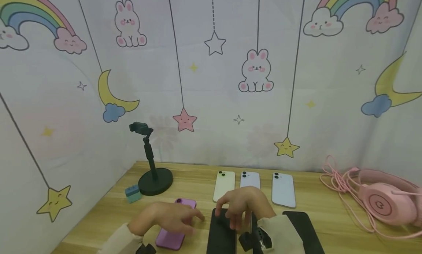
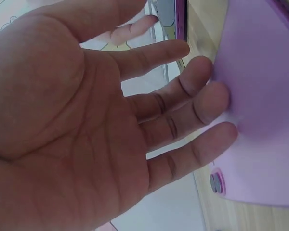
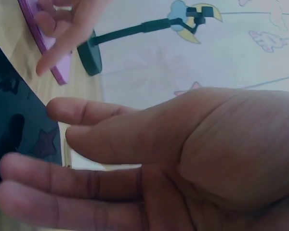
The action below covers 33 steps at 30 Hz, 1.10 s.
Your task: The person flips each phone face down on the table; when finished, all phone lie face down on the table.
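Note:
A purple phone (image 1: 169,241) lies back up on the table at the left, its paired camera lenses at the far end. Over it hovers my left hand (image 1: 168,216), palm down with loosely bent fingers; in the left wrist view the fingertips come right up to the purple phone's back (image 2: 265,130). To its right, a phone with a dark glossy screen (image 1: 221,241) lies face up. My right hand (image 1: 243,205) hangs over that screen, fingers pointing down and parted, nothing between them. The right wrist view shows the fingertips close to the dark phone (image 3: 19,110).
Along the back lie a pale yellow phone (image 1: 225,184), a lavender phone (image 1: 250,179) and a pale blue phone (image 1: 284,190). Another dark phone (image 1: 304,230) is beside my right sleeve. A black stand (image 1: 155,182), a small blue block (image 1: 133,194) and pink headphones (image 1: 379,202) sit around them.

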Each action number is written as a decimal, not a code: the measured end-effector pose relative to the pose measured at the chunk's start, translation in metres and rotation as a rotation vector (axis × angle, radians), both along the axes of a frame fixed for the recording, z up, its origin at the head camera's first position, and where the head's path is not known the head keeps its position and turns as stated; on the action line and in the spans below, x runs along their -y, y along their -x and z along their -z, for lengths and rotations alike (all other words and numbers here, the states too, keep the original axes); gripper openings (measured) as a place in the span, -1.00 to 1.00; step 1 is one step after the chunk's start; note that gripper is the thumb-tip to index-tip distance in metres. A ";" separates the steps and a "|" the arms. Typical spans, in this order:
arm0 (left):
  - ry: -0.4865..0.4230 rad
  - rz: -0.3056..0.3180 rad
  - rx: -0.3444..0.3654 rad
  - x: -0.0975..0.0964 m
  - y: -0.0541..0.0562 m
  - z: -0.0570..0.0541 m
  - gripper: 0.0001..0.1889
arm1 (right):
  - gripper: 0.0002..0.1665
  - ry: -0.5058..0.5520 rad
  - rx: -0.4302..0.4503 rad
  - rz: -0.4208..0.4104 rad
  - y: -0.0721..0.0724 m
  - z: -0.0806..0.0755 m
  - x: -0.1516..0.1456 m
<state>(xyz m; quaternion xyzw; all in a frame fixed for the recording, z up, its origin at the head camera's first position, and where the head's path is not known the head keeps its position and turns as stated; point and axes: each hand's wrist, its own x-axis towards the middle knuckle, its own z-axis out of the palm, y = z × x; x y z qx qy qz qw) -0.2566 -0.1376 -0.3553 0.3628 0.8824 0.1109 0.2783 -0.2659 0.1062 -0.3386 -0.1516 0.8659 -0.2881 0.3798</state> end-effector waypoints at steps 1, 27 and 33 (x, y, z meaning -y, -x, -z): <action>-0.007 0.009 0.009 -0.001 -0.001 0.000 -0.56 | -0.67 0.012 0.014 -0.014 0.000 0.001 0.001; -0.031 0.148 -0.030 -0.011 -0.006 -0.002 -0.45 | -0.72 0.003 -0.012 0.024 -0.004 0.002 0.012; -0.021 0.151 -0.053 -0.012 -0.007 -0.004 -0.44 | -0.65 0.012 -0.001 0.020 -0.001 0.000 0.009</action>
